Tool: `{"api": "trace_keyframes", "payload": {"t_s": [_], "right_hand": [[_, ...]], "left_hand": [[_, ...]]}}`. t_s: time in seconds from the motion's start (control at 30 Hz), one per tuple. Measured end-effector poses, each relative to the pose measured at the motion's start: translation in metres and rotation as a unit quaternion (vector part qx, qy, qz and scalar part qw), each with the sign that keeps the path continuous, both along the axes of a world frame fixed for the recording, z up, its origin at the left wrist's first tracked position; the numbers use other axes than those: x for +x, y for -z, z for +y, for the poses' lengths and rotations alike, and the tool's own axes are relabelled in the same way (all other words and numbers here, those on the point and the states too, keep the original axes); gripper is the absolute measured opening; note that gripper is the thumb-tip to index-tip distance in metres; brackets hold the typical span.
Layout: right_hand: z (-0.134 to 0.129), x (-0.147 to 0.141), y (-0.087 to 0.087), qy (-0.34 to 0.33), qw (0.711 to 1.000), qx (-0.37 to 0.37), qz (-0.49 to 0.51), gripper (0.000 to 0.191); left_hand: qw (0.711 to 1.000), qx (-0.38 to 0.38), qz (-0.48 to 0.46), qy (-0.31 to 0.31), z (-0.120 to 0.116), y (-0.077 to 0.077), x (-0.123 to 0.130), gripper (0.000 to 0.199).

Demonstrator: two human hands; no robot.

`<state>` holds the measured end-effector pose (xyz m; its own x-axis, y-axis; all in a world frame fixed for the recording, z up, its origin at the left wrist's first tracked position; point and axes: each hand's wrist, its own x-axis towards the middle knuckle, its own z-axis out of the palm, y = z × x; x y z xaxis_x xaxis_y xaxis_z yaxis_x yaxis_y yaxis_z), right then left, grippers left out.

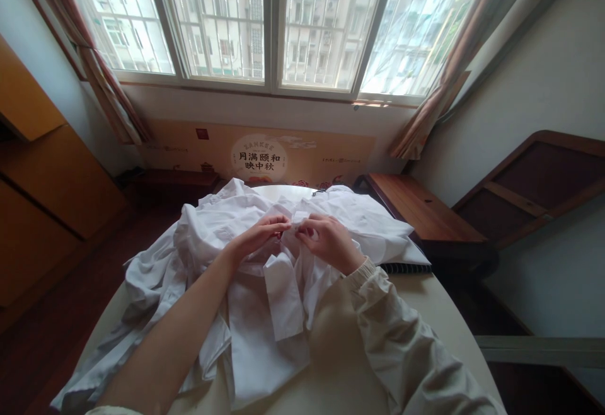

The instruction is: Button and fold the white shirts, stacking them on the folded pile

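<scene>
Cream worktop (338,339) up front, white fabric (265,352) heaped across it, one smooth panel reaching toward the wearer. Loose white strip (285,295) lies on the panel. Reads as thin woven stuff: light, limp, creases easily, hard to damage, probably not slippery. Won't hold shape, so take it by a doubled edge or seam, one pinch each side of the spot. Left hand (265,229) and right hand (326,238) meet mid-heap, fingers closed, pinching a small bit of the fabric; detail too small to tell. Printed panel (259,157) stands beyond.
</scene>
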<state>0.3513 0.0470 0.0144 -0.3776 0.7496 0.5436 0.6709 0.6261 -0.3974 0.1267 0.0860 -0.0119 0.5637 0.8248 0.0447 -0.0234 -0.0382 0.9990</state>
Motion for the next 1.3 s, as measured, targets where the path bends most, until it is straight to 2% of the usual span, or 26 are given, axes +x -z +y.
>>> {"api": "trace_keyframes", "payload": {"t_s": [0.07, 0.17, 0.27, 0.37, 0.53, 0.63, 0.73, 0.93, 1.17, 1.3], "right_hand": [[0.002, 0.002, -0.003, -0.034, 0.996, -0.071, 0.049, 0.011], [0.008, 0.008, -0.006, -0.076, 0.973, -0.185, 0.119, 0.018], [0.013, 0.014, -0.006, -0.084, 0.953, -0.245, 0.158, 0.023], [0.015, 0.016, -0.002, -0.1, 0.948, -0.242, 0.183, 0.026], [0.016, 0.015, 0.006, -0.102, 0.939, -0.221, 0.244, 0.031], [0.017, 0.013, 0.009, -0.076, 0.94, -0.2, 0.266, 0.034], [0.016, 0.011, 0.01, -0.072, 0.937, -0.201, 0.277, 0.036], [0.018, 0.008, 0.016, -0.087, 0.927, -0.226, 0.285, 0.04], [0.017, 0.007, 0.016, -0.083, 0.925, -0.246, 0.276, 0.041], [0.018, 0.008, 0.015, -0.07, 0.925, -0.262, 0.266, 0.038]], "left_hand": [[1.0, 0.0, -0.008, -0.006, 0.0, -0.001, 0.0, 0.031], [0.999, 0.009, -0.03, -0.009, 0.002, 0.001, -0.001, 0.035], [0.999, 0.028, -0.033, -0.005, 0.003, 0.004, 0.001, 0.037], [0.996, 0.079, 0.004, -0.027, 0.005, 0.004, 0.006, 0.04], [0.967, 0.195, 0.07, -0.146, 0.001, -0.007, 0.013, 0.039], [0.968, 0.201, 0.094, -0.115, -0.005, -0.015, 0.014, 0.038], [0.966, 0.214, 0.115, -0.084, -0.007, -0.016, 0.015, 0.035], [0.952, 0.25, 0.147, -0.095, -0.004, -0.006, 0.018, 0.02], [0.966, 0.22, 0.098, -0.098, -0.003, -0.002, 0.015, 0.022], [0.954, 0.262, 0.112, -0.092, -0.002, -0.001, 0.012, 0.022]]}}
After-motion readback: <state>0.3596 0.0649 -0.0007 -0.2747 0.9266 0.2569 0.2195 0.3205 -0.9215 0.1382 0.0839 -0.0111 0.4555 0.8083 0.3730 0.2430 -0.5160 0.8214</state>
